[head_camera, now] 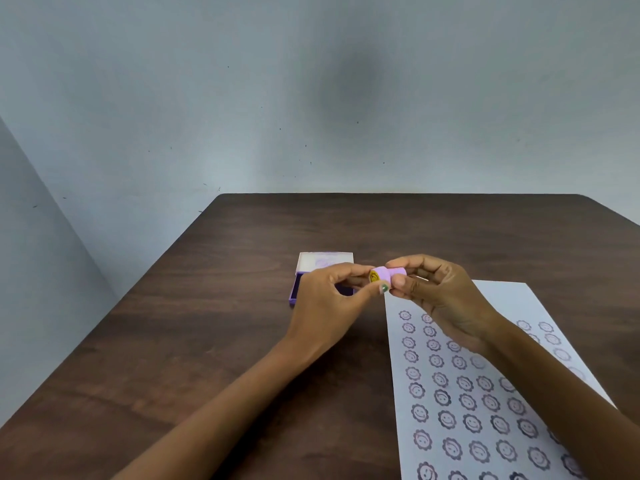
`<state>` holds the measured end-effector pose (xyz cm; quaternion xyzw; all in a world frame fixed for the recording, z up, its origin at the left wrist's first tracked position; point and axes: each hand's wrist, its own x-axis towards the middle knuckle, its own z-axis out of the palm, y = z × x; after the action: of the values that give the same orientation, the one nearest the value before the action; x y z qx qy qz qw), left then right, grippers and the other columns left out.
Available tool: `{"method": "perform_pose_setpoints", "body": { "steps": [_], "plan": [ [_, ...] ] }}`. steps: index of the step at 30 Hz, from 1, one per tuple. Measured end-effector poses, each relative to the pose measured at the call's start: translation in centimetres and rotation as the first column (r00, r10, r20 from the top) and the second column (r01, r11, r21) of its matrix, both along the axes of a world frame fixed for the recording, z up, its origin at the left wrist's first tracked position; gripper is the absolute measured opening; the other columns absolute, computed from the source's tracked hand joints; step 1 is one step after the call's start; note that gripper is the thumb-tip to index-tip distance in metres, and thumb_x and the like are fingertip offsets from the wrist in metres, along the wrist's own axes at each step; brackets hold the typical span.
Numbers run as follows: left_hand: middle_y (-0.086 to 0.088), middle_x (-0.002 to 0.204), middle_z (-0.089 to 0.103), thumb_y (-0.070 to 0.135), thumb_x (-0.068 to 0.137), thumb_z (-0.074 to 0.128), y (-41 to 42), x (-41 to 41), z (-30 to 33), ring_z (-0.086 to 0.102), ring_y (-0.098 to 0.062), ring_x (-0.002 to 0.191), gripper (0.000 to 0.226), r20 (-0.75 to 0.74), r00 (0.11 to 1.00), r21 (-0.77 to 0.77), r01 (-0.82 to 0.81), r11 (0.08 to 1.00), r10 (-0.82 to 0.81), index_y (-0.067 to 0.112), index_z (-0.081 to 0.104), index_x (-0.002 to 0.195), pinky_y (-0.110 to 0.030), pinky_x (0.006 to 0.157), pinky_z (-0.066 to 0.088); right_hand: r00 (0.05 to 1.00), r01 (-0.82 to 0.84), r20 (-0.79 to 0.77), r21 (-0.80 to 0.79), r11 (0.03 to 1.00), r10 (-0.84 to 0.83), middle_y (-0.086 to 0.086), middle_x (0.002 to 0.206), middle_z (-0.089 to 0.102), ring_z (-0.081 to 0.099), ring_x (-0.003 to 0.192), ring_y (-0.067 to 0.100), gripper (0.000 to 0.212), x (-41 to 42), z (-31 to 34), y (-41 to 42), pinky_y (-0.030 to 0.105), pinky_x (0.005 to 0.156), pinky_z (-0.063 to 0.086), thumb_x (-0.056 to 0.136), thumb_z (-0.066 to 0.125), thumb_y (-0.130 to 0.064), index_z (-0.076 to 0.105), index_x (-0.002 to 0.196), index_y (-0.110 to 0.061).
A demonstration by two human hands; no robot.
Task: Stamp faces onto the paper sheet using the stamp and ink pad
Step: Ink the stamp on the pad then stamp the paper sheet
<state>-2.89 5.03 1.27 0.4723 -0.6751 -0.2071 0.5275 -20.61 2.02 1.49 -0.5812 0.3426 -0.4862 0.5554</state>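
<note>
A small lilac stamp (389,274) with a yellow face label on its left end lies sideways in the air, held between both hands. My left hand (325,306) pinches the labelled end with thumb and fingers. My right hand (440,296) grips the other end. Behind my left hand stands the purple ink pad box (298,292), its pale lid (325,261) tipped open toward the wall. The white paper sheet (485,393) lies at the right, covered with several rows of stamped smiling flower faces; my right forearm hides part of it.
The dark wooden table (207,341) stands against a pale wall, with its left edge running diagonally toward me and its far edge just behind the ink pad.
</note>
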Motion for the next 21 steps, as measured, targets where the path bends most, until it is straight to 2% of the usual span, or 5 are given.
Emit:
{"method": "perform_pose_setpoints", "body": {
  "steps": [4,8,15,18,21],
  "plan": [
    [0.012,0.085,0.072,0.031,0.078,0.073,0.0,0.4,-0.2,0.066,-0.003,0.077,0.022,0.140,0.990,-0.049,-0.025,0.998,0.032,0.021,0.073,0.097,-0.017,0.077,0.053,0.989,0.123,-0.078,-0.042,0.991,-0.126,0.007,0.100,0.074,0.069,0.091,0.021,0.036,-0.3,0.0,-0.2,0.024,0.076,0.057,0.063,0.073,-0.032,0.070,0.096,-0.018],
    [0.002,0.114,0.070,0.035,0.084,0.064,-0.7,0.6,-0.9,0.059,-0.010,0.105,0.034,0.450,0.888,-0.057,-0.079,0.995,0.097,0.023,0.066,0.116,-0.030,0.115,0.027,0.937,0.292,-0.168,-0.100,0.951,-0.306,0.003,0.102,0.071,0.067,0.089,0.018,0.023,-0.8,-0.3,-0.7,0.019,0.070,0.054,0.077,0.068,-0.021,0.066,0.099,-0.017],
    [-0.001,0.123,0.065,0.037,0.086,0.060,-1.3,0.5,-1.4,0.052,-0.014,0.115,0.044,0.587,0.805,-0.092,-0.041,0.995,0.087,0.023,0.058,0.128,-0.009,0.106,-0.013,0.899,0.356,-0.222,-0.136,0.925,-0.378,0.004,0.100,0.070,0.067,0.086,0.014,0.022,-1.0,-0.6,-1.0,0.013,0.062,0.054,0.078,0.068,-0.021,0.065,0.099,-0.017],
    [-0.001,0.126,0.063,0.037,0.086,0.060,-1.4,0.6,-1.7,0.049,-0.015,0.119,0.045,0.612,0.788,-0.093,-0.019,0.995,0.072,0.023,0.056,0.129,-0.008,0.105,-0.015,0.889,0.354,-0.249,-0.159,0.922,-0.384,0.004,0.102,0.069,0.066,0.089,0.013,0.028,-1.0,-0.7,-0.9,0.013,0.062,0.054,0.077,0.069,-0.022,0.064,0.103,-0.014],
    [0.001,0.125,0.063,0.041,0.086,0.059,-1.4,0.7,-1.6,0.049,-0.014,0.118,0.044,0.611,0.787,-0.110,-0.022,0.994,0.085,0.026,0.057,0.127,-0.026,0.119,0.001,0.880,0.371,-0.251,-0.164,0.914,-0.403,0.005,0.104,0.068,0.065,0.091,0.015,0.036,-0.9,-0.9,-0.8,0.019,0.069,0.054,0.074,0.071,-0.024,0.061,0.107,-0.012]
  ]
}}
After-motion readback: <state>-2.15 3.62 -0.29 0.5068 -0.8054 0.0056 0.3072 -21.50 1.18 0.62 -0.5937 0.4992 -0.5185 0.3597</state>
